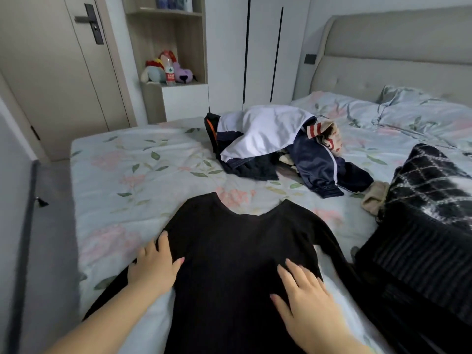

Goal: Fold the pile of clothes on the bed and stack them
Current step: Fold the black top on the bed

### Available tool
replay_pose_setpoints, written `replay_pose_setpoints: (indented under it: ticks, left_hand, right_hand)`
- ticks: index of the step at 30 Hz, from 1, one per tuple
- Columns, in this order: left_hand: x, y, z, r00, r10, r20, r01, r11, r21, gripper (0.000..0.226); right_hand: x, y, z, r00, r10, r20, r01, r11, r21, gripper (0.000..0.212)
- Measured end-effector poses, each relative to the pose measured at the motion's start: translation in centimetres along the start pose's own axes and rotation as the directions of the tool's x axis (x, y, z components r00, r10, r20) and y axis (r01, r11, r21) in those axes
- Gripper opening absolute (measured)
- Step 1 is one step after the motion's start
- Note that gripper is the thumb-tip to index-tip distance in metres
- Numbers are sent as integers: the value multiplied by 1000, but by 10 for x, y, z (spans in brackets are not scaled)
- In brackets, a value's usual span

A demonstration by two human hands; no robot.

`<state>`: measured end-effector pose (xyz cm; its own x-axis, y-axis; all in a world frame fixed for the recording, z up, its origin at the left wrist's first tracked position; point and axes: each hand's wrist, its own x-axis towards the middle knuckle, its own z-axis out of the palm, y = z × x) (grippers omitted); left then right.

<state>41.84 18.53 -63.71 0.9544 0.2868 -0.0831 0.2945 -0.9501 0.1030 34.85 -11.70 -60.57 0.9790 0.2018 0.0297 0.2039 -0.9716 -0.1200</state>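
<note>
Black knit fabric filled the near part of the view: a long-sleeved top (237, 251) lay spread face-down or face-up (I could not tell which) on the bed (132, 175), its scooped neckline pointing away from the person and its sleeves trailing toward the near edge on either side. The left hand (153, 269) rested flat at the top's left side seam, fingers straight and slightly spread, gripping nothing. The right hand (304, 300) pressed flat on the right half of the body panel, fingers likewise extended and holding nothing.

Beyond the neckline, well apart from the top, sat the unfolded pile of clothes (258, 172): a white garment (265, 131) draped over the heap, a navy jacket (316, 162) with a white stripe spilling to the right, and a beige patterned piece (329, 135) at the back. On the right of the bed lay a black-and-white checked knit (424, 200), with a small beige item (374, 198) just beside it.

Behind the bed, a wooden shelf (166, 34) held plush toys (153, 72) and a plastic bottle (169, 72).
</note>
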Motion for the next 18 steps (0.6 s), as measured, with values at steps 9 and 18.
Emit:
replay_pose_setpoints:
  ticks: [9,18]
  left_hand:
    - [-55,-87,-20,963,-269,-3,250,898,-361,54]
    - [-79,-144,-17,720,-177,671,688,313,-655,42]
  right_hand:
    - [-97,-1,6,981,34,192,-40,999,23,76]
    - [-94,4,10,963,-13,270,17,1000,-14,79]
